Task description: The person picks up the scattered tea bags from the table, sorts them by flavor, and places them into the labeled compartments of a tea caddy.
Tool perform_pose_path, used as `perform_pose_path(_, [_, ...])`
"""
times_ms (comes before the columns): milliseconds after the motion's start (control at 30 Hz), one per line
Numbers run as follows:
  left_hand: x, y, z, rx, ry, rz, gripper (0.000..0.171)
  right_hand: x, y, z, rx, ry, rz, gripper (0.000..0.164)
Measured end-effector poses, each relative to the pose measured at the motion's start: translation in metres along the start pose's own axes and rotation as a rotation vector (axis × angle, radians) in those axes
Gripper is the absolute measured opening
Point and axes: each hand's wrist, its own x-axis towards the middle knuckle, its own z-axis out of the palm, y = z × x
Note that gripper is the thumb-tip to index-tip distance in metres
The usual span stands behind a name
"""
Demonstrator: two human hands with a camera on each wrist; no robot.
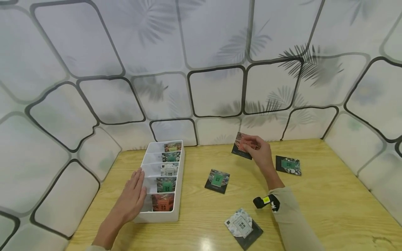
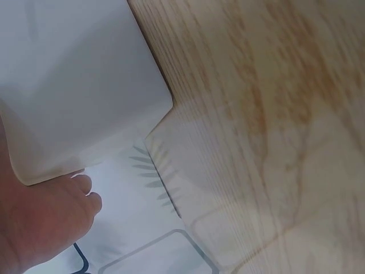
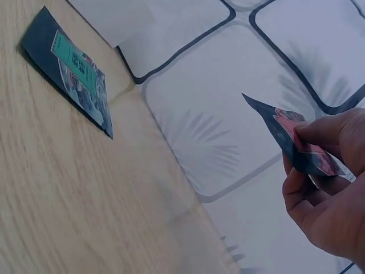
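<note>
- My right grip is clamped on one red packet, thumb and fingers pinching it at the right; it is held up on the far side of the tabletop.
- My left grip clasps nothing: its fingers lie straight, touching the left side of the one white box.
- The box has five slots, one packet in each, all toward the right side.
- From far to near I count one yellow packet, two green with one white between them, then one red.
- Three packets lie loose on the tabletop right of the box: one green nearest it, one green farther right, one white at the near side.
- One black strap is on my right wrist.
</note>
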Motion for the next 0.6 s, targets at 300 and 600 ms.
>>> perform_pose_path(300, [0.0,-0.002,0.001,0.009,0.013,0.01,0.059,-0.007,-0.04,-0.001,0.019,-0.042,-0.083,0.025])
perform_pose_path(600, [0.0,-0.001,0.0,0.049,0.006,0.014,0.058,-0.017,-0.076,0.005,-0.058,-0.068,-0.186,0.024])
